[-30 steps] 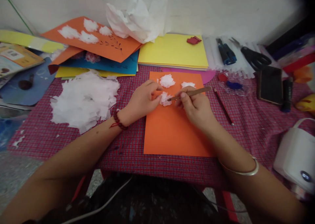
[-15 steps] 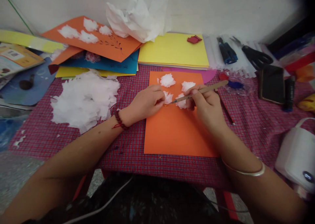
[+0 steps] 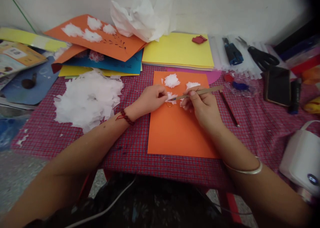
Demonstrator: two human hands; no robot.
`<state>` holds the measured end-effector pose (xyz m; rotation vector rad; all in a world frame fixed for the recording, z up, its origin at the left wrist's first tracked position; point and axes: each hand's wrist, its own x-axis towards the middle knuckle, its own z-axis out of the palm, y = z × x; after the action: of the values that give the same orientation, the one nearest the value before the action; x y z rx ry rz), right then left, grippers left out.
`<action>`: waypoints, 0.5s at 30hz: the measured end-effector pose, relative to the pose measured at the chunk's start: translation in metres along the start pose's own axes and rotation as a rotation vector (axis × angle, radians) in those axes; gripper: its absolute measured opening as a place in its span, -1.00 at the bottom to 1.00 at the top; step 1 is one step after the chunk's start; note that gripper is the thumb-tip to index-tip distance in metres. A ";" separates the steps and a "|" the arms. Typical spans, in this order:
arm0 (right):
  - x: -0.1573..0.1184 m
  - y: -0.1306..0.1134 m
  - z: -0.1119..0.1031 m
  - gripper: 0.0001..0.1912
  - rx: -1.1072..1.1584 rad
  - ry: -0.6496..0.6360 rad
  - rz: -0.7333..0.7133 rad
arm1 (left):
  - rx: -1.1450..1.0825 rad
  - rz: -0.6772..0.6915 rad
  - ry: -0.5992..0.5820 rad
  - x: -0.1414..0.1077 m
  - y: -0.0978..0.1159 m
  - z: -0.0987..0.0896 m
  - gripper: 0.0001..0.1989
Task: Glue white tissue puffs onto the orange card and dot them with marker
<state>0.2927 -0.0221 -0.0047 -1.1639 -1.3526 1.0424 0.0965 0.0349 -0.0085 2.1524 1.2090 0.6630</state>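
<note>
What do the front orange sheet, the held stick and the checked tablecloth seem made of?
Front orange sheet: matte card or paper, flat, crisp-edged. Held stick: possibly wood, dull brown, grain unreadable. Checked tablecloth: matte, probably fabric, softly wrinkled.

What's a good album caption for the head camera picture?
Right hand holding a slim pointed tool, left hand close by, among white paper tufts on orange paper.
</note>
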 end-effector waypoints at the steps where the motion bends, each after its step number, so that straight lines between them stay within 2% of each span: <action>1: 0.000 0.000 0.000 -0.73 0.006 0.010 0.009 | -0.049 -0.018 -0.024 0.000 0.002 -0.005 -0.84; 4: 0.001 0.000 -0.001 -0.74 0.071 0.066 0.071 | -0.252 -0.138 -0.016 -0.001 0.007 -0.036 -0.81; 6: 0.002 -0.002 -0.003 -0.78 0.162 0.124 0.124 | -0.321 -0.213 0.100 -0.006 0.009 -0.066 -0.76; 9: 0.003 -0.006 -0.005 -0.84 0.263 0.205 0.197 | -0.204 -0.218 0.233 -0.025 0.010 -0.112 -0.70; 11: 0.004 -0.006 -0.007 -0.86 0.268 0.252 0.227 | -0.079 -0.244 0.299 -0.045 0.009 -0.137 -0.69; 13: 0.005 -0.003 -0.009 -0.86 0.244 0.298 0.224 | 0.038 -0.321 0.327 -0.070 0.004 -0.152 -0.71; 15: 0.007 0.001 -0.011 -0.79 0.138 0.302 0.163 | 0.105 -0.384 0.330 -0.097 -0.003 -0.160 -0.74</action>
<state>0.3033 -0.0151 -0.0037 -1.2847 -0.9486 1.0108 -0.0566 -0.0100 0.0897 1.8564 1.8095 0.8153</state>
